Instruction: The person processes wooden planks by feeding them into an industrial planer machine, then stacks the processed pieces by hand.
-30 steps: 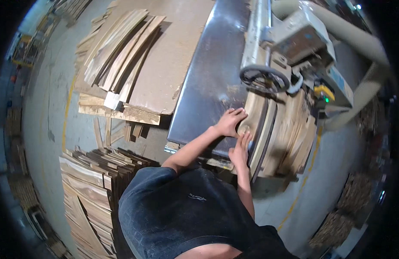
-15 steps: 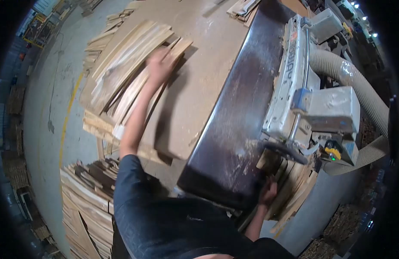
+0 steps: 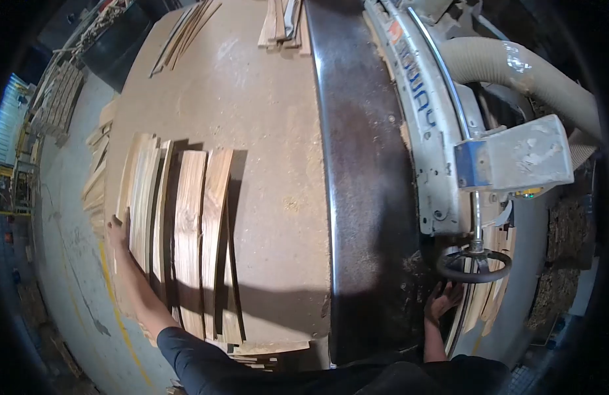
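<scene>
Several long wooden strips lie side by side on the brown table. At the outer left edge of these strips is my left hand, touching the outermost one, fingers apart and not wrapped round anything. My right hand rests with spread fingers at the right edge of the dark metal machine bed, just below the black handwheel. Beside it, more wooden strips stand past the bed edge.
The machine's long white housing runs along the bed, with a ribbed hose at the upper right. Thin strips and a small wood pile lie at the table's far end. A dark bin stands beyond.
The view has turned and shifted. My left hand has moved from the top of the strips to their left side. The strips on the right part of the bundle lie more spread out. My right hand's fingers have spread.
</scene>
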Action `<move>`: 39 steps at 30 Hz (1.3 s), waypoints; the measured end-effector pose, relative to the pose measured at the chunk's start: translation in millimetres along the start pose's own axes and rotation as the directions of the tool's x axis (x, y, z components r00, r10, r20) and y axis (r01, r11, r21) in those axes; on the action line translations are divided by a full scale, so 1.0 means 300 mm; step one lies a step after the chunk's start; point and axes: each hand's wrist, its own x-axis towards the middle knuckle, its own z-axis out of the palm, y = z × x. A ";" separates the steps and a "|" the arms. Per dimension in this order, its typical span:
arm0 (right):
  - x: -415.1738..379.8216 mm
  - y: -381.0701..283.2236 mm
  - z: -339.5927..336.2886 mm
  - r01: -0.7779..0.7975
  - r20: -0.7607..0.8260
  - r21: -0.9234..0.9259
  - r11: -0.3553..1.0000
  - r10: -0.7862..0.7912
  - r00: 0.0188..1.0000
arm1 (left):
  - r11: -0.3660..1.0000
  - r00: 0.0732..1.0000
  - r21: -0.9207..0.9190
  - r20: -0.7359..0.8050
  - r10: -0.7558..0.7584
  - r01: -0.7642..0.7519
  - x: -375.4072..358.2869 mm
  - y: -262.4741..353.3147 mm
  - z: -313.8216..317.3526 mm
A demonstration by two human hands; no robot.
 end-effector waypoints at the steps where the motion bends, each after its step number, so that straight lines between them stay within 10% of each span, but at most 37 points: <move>1: 0.004 0.002 0.006 -0.030 0.025 0.006 1.000 0.030 0.999 | 0.999 0.999 -0.029 0.019 -0.031 0.032 -0.056 0.071 -0.076; 8: 0.021 -0.013 0.001 -0.024 -0.057 0.023 0.999 0.025 0.998 | 0.965 0.994 -0.261 0.094 0.052 -0.026 0.011 0.008 -0.028; 9: 0.028 -0.016 -0.010 0.015 -0.114 0.058 0.998 -0.009 0.993 | 0.967 0.978 -0.173 -0.117 0.171 -0.189 0.067 -0.075 0.077; 11: 0.033 -0.011 -0.038 0.031 -0.106 0.106 0.994 -0.020 0.994 | 0.995 0.995 -0.036 -0.028 0.097 -0.098 0.053 -0.090 0.108; 20: 0.034 0.004 -0.021 0.067 -0.083 0.099 0.993 -0.059 0.995 | 0.936 0.998 -0.347 -0.043 0.041 -0.053 -0.455 0.107 0.149; 26: 0.028 0.003 -0.022 0.191 -0.354 0.189 0.963 -0.115 0.928 | 0.896 0.982 -0.402 0.081 -0.169 0.187 -0.871 0.294 0.055; 27: 0.026 -0.001 -0.068 0.137 -0.171 0.190 0.972 -0.105 0.980 | 0.873 0.978 -0.446 0.146 -0.146 0.197 -0.946 0.308 0.012; 29: 0.029 -0.020 -0.080 0.128 -0.218 0.329 0.936 -0.057 0.974 | 0.470 0.980 -0.868 0.196 0.031 0.159 -1.147 0.350 -0.159; 31: 0.011 -0.019 -0.100 0.136 -0.200 0.408 0.903 -0.057 0.978 | 0.715 0.995 -0.692 0.079 -0.064 0.101 -1.185 0.326 -0.158; 35: -0.068 -0.004 -0.096 0.188 -0.104 0.855 0.483 -0.195 0.975 | 0.678 0.989 -0.734 -0.126 -0.073 -0.043 -1.443 0.237 -0.313; 36: -0.119 -0.030 -0.101 0.034 0.004 0.980 0.195 -0.190 0.982 | 0.675 0.987 -0.737 -0.127 -0.098 -0.028 -1.537 0.222 -0.376; 39: -0.243 -0.068 -0.304 -0.257 0.220 0.967 0.007 -0.536 0.815 | 0.407 0.964 -0.874 -0.244 0.105 -0.265 -1.839 0.223 -0.518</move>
